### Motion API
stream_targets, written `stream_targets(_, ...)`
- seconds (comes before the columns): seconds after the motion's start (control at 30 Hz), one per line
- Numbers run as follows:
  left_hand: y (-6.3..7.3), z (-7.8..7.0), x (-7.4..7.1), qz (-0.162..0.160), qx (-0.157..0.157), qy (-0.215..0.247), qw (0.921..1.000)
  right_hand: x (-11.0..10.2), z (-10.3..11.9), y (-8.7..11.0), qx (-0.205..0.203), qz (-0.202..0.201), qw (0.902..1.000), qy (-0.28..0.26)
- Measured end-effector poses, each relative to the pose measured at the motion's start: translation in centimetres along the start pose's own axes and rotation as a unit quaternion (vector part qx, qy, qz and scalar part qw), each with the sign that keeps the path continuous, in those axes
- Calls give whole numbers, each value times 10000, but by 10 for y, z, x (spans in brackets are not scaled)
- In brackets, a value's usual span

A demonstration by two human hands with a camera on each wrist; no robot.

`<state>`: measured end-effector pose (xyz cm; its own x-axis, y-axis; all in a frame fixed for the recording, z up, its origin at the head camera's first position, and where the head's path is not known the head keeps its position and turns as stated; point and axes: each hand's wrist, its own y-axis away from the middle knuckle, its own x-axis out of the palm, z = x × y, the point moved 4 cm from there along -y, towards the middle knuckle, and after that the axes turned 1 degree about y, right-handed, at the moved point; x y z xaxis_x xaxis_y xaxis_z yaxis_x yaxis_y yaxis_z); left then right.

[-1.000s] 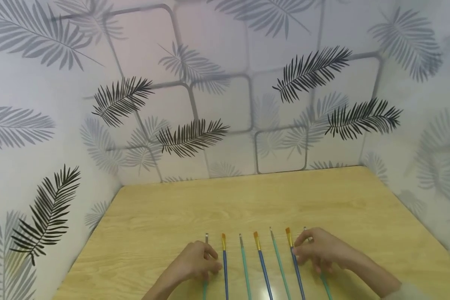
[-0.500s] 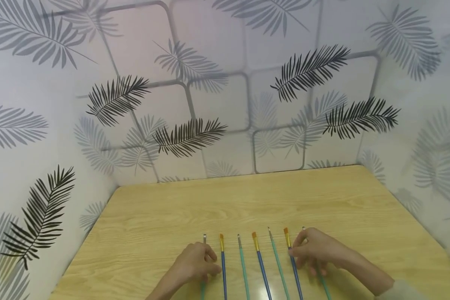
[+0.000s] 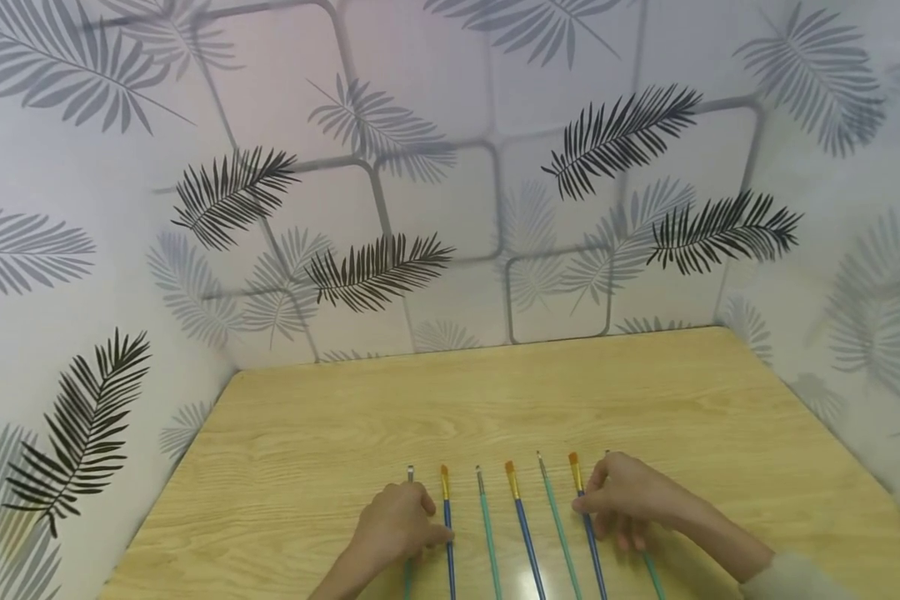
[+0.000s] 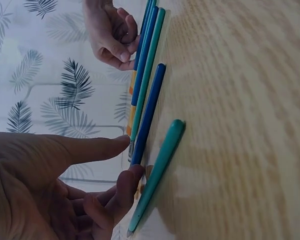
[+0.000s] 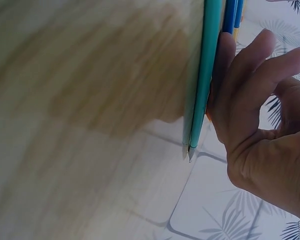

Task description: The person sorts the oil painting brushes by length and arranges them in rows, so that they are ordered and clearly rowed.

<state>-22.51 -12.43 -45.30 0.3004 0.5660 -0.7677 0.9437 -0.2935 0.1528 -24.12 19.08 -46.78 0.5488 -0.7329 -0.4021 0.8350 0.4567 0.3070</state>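
Several paintbrushes lie in a fanned row on the table, teal and blue handles alternating, bristles pointing away. My left hand [image 3: 395,523] is over the leftmost teal paintbrush [image 3: 407,579]. Its thumb tip reaches the neighbouring blue paintbrush [image 3: 450,575]. In the left wrist view thumb and fingers are spread apart, near that blue handle [image 4: 151,112]. My right hand [image 3: 637,496] covers part of the rightmost teal paintbrush [image 3: 652,577], its thumb and index tips by the blue paintbrush [image 3: 592,554] beside it. The right wrist view shows those fingers loosely bent beside the teal handle [image 5: 206,65].
Between the hands lie a teal paintbrush [image 3: 489,533], a blue paintbrush [image 3: 527,537] and another teal paintbrush [image 3: 557,521]. The wooden table [image 3: 465,408] meets a leaf-patterned wall [image 3: 450,300] at its back and sides.
My left hand has shifted slightly right, its thumb coming to the blue paintbrush. The right hand has edged slightly left. The paintbrushes keep their arrangement.
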Motion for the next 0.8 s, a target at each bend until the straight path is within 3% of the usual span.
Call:
stream_targets(0.37, -4, -5, 11, -308, -68, -587, 9978, 3, 4, -2, -34, -159, 9992, 373)
stream_targets(0.8, -10, -11, 18, -412, 136, -600, 9973, 10, 10, -6, -68, -561, 9929, 1047)
